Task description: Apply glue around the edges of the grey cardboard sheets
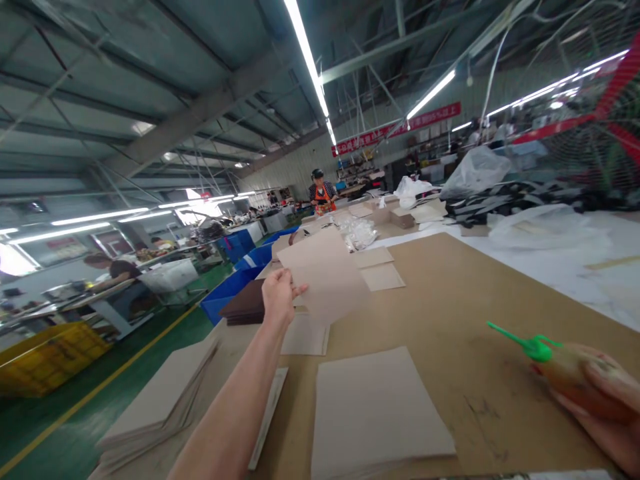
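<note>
My left hand (279, 293) is closed on the near left edge of a beige sheet (327, 270), which it holds up at a tilt over the table. In my right hand (595, 427), at the lower right, is a squeeze bottle (583, 383) with an amber body and a green nozzle pointing left. A beige square piece (375, 410) lies flat on the brown board in front of me. Below the held sheet, another beige piece (305, 335) shows in part. To the left of my forearm is a stack of beige sheets (163, 393).
Dark brown sheets (245, 303) are stacked at the table's left edge, beside blue bins (220, 290). Beige pieces (381, 270) lie farther up the brown board (450, 287). Black strips (525, 197) and plastic bags (475, 172) are heaped at right. A person in an orange apron (323, 193) stands far ahead.
</note>
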Demonstrator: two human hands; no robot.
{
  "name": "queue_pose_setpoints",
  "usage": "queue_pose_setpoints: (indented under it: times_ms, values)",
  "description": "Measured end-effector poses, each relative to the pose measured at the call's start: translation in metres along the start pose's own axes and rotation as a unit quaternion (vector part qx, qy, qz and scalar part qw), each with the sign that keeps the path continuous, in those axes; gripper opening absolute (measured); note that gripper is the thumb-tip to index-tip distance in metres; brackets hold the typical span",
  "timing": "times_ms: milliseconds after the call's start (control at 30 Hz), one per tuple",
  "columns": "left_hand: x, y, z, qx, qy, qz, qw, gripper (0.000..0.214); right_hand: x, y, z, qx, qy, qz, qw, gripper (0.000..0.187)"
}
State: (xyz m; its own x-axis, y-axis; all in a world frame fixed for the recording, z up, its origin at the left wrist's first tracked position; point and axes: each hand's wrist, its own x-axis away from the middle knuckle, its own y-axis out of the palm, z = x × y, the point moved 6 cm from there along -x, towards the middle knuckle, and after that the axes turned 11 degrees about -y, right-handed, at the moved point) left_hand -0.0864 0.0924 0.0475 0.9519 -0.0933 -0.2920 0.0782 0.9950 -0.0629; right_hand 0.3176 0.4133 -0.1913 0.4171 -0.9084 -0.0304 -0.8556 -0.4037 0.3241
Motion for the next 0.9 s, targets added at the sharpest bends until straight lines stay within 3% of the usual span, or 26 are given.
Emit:
queue_pose_setpoints:
  times_ms: [100,200,333,433,533,633,733,900]
  values:
    - [0.009,0.017,0.008,-0.044,0.067,0.015,0.997,0.021,0.020,0.015,-0.021,-0.021,0.001,0.028,0.999,0.032]
    - [0.039,0.054,0.000,-0.146,0.135,-0.030,0.980,0.018,0.025,0.020,-0.027,-0.025,0.001,0.024,0.999,0.034]
    - [0.097,0.116,-0.056,-0.322,0.184,-0.161,0.915,0.015,0.023,0.016,-0.021,-0.025,0.015,0.026,0.999,0.031]
    - [0.134,0.146,-0.103,-0.431,0.201,-0.243,0.845,0.015,0.022,0.013,-0.020,-0.020,0.019,0.038,0.999,0.029]
    - [0.154,0.158,-0.123,-0.499,0.220,-0.289,0.787,0.021,0.022,0.014,-0.021,-0.024,0.017,0.027,0.999,0.028]
    - [0.162,0.162,-0.121,-0.538,0.231,-0.307,0.751,0.026,0.022,0.014,-0.022,-0.022,0.008,0.023,0.999,0.027]
    - [0.164,0.167,-0.116,-0.558,0.235,-0.310,0.733,0.024,0.021,0.016,-0.023,-0.034,-0.003,0.022,0.999,0.028]
    - [0.165,0.174,-0.113,-0.566,0.221,-0.323,0.726,0.019,0.021,0.016,-0.022,-0.079,0.010,0.067,0.995,0.054]
